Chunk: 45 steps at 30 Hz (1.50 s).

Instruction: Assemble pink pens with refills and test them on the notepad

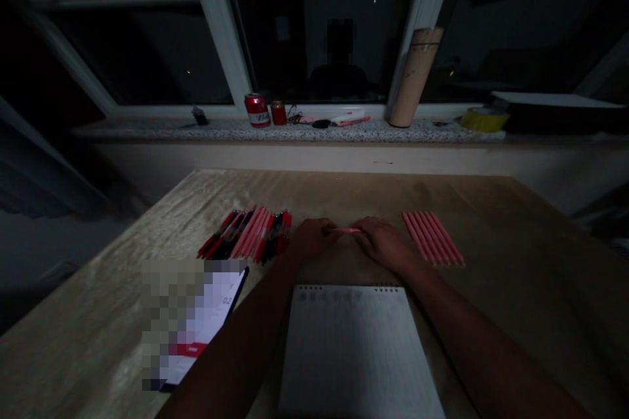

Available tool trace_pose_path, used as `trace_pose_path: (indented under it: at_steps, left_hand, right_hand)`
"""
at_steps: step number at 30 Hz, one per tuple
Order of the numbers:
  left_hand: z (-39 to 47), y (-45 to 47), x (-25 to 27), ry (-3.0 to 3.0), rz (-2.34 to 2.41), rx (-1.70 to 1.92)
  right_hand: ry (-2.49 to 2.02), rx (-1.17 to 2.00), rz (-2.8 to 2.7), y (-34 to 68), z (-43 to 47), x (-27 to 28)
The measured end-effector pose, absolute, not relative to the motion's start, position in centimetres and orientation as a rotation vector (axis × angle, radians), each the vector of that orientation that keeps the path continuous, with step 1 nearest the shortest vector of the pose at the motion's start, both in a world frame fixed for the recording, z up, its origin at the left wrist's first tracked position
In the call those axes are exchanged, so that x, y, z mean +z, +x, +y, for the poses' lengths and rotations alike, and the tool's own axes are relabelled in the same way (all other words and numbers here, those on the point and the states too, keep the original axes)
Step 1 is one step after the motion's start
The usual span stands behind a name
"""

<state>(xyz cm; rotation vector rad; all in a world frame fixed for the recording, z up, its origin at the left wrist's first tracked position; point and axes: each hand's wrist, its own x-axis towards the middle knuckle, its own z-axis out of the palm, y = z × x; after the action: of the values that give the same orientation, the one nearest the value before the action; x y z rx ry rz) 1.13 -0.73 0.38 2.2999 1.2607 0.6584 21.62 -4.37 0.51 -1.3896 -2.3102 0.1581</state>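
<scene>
Between my two hands, a slim pink pen (348, 230) lies level above the table, beyond the notepad. My left hand (317, 236) is closed on its left end. At its right end, my right hand (381, 241) has its fingers closed on the pen too. Left of my left hand lies a pile of pens (250, 232), pink ones in the middle with red and black ones on both sides. To the right of my right hand, several pink pens (432, 237) lie side by side in a neat slanting row.
A spiral notepad (356, 353) lies between my forearms. At the left a lit phone or tablet (206, 321) lies on the cloth-covered table (113, 301). The windowsill (221, 131) holds a red can (257, 110), a red jar (278, 112), a tall tan tube (417, 78) and yellow tape (484, 120).
</scene>
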Motion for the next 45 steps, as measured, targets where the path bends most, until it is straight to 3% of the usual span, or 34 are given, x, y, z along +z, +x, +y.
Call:
trace_pose_path:
  at_steps: [14,27,45]
  left_hand:
    - [-1.1,1.7,0.3,2.656,1.512,0.354]
    - [-0.9,1.7,0.0,2.685,1.502,0.312]
    - [-0.5,1.4,-0.7,2.416,1.477,0.598]
  right_hand:
    - [-1.417,0.163,-2.326,21.1,-4.6,0.5]
    - [-1.415,0.136,-2.331,21.2,-4.5,0.3]
    - [-1.382,0.156,-2.287,21.2,-4.5,0.2]
